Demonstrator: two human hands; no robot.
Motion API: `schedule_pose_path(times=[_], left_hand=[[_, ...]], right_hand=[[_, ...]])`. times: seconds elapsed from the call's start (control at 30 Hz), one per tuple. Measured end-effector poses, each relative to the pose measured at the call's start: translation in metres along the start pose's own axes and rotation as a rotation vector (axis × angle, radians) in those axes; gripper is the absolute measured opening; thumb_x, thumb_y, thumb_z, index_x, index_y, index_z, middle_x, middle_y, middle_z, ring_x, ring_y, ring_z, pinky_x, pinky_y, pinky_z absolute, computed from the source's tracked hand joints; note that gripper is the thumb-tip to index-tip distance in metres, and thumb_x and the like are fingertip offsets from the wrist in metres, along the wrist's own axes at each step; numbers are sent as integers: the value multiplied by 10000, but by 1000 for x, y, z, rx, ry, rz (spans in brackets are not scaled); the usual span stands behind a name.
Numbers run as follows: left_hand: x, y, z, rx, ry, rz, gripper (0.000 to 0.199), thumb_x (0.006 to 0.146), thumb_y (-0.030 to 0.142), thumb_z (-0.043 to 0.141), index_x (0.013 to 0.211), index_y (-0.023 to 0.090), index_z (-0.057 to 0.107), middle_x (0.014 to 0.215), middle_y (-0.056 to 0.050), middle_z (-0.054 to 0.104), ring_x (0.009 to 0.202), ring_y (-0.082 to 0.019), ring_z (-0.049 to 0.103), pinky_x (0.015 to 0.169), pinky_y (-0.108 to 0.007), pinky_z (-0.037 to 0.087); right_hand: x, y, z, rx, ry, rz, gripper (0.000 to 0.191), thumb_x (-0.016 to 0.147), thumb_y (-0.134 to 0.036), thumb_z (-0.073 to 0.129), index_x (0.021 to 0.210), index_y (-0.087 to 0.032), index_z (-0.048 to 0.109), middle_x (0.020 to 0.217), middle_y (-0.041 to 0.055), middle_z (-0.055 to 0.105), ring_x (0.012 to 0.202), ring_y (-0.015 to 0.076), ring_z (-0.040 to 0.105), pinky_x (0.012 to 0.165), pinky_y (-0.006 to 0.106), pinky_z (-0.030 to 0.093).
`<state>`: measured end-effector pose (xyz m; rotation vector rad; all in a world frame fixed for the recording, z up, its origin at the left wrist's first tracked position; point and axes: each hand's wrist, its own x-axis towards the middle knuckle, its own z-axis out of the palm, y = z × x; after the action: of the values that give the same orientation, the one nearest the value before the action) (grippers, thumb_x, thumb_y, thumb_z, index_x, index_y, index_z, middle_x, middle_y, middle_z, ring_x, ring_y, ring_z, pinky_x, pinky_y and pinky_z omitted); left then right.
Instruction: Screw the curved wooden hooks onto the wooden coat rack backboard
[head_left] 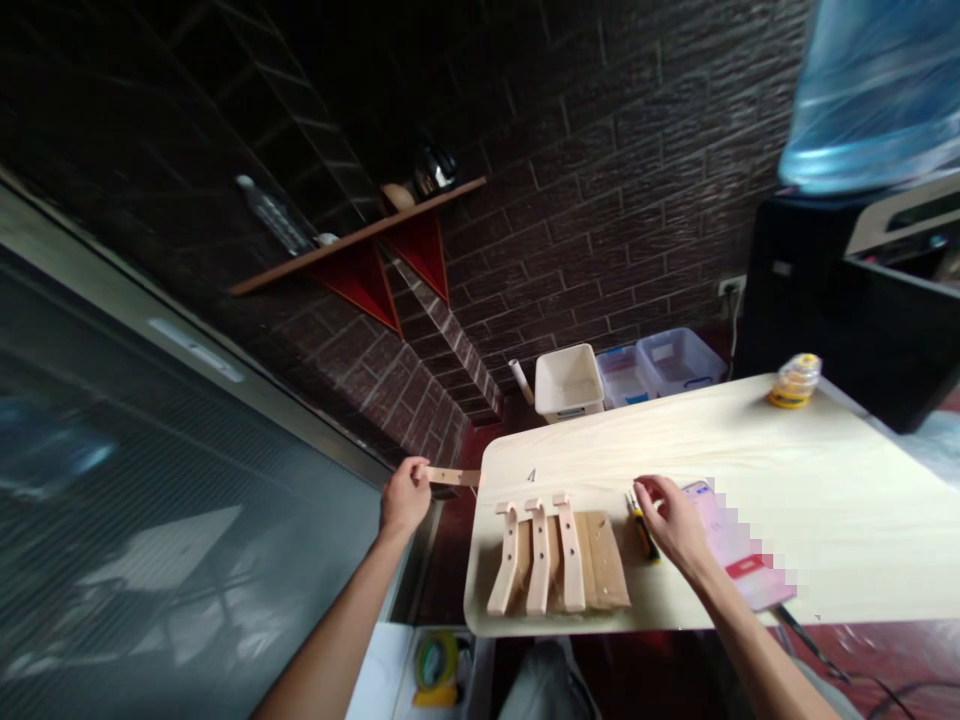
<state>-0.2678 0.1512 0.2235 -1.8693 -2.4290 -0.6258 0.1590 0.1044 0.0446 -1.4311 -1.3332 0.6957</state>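
Observation:
My left hand (406, 495) is closed on one end of a light wooden strip with holes (456, 477), out past the left edge of the table. My right hand (672, 515) is over the table, its fingertips drawn together; whatever they may hold is too small to make out. Just left of it lies a yellow and black screwdriver (645, 538). Three hook-ended wooden pieces with holes (538, 560) rest side by side on a brown cardboard piece (606, 570). A few small dark screw-like bits (532, 475) lie behind them.
A phone (724, 535), partly pixelated, lies beside my right forearm on the pale table (637, 430). A clear jar with yellow parts (795, 382) stands at the far right corner. Plastic bins (568, 385) are behind the table, and a tape roll (436, 660) sits below its left front.

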Motion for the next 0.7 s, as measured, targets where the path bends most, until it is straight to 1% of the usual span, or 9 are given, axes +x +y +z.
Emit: schedule_pose_path(times=[0.07,0.17,0.27,0.33,0.4,0.5,0.57,0.63,0.7], left_hand=[[-13,14,-25,-82,46,110,209,914,200,548,1081,215,672,1067,-68,765,954,-236,716,878,-334,536],[-50,53,-47,-228,45,352,194,939,232,530,1029,219,702,1057,-50,763,973,-208,709,910,-317,536],[-98,102,-53,-344,-70,562,230,934,175,529,1037,228,728,1088,-39,756,1018,-192,696,940,-306,532],[-128,132,-51,-410,-175,661,279,905,112,540,1057,231,741,1086,-36,757,1025,-187,696,961,-303,532],[-152,155,-46,-431,-300,746,352,894,75,535,1120,248,742,1132,-32,756,1065,-188,691,989,-306,530],[-176,177,-37,-448,-408,768,479,850,22,534,1215,265,727,1218,-22,745,1148,-195,675,1041,-309,520],[-184,187,-29,-457,-418,739,554,816,-9,520,1254,267,716,1268,-14,733,1175,-198,669,1082,-325,506],[-188,194,-22,-449,-422,703,600,789,-25,507,1276,263,708,1302,-15,723,1181,-204,672,1114,-352,493],[-190,199,-16,-451,-437,685,619,801,-13,501,1329,259,675,1330,-27,708,1217,-209,657,1138,-371,480]], right_hand=[[-17,-11,-10,76,5,26,425,966,-584,503,989,-193,668,954,113,722,802,230,664,686,349,524],[-50,-35,-26,202,-97,59,457,964,-620,507,1029,-193,657,988,118,726,858,241,678,733,358,544],[-86,-68,-40,335,-278,71,461,971,-625,511,1087,-201,647,974,93,720,891,231,685,828,363,552],[-107,-91,-46,427,-410,74,479,977,-633,495,1148,-209,636,1008,94,719,906,233,689,813,360,561],[-121,-112,-51,501,-497,91,495,974,-642,495,1201,-220,619,1091,96,708,941,234,690,815,363,565],[-130,-134,-55,550,-576,89,482,965,-625,537,1243,-236,597,1077,70,705,1014,237,680,942,398,533],[-129,-138,-53,588,-635,75,464,940,-617,588,1205,-237,607,1069,62,710,1059,247,670,989,411,509],[-125,-133,-48,613,-649,86,455,919,-629,609,1123,-223,624,1027,62,715,1013,250,675,946,410,522],[-118,-121,-41,612,-603,129,460,905,-635,620,1051,-199,630,943,57,706,898,230,674,851,386,536]])
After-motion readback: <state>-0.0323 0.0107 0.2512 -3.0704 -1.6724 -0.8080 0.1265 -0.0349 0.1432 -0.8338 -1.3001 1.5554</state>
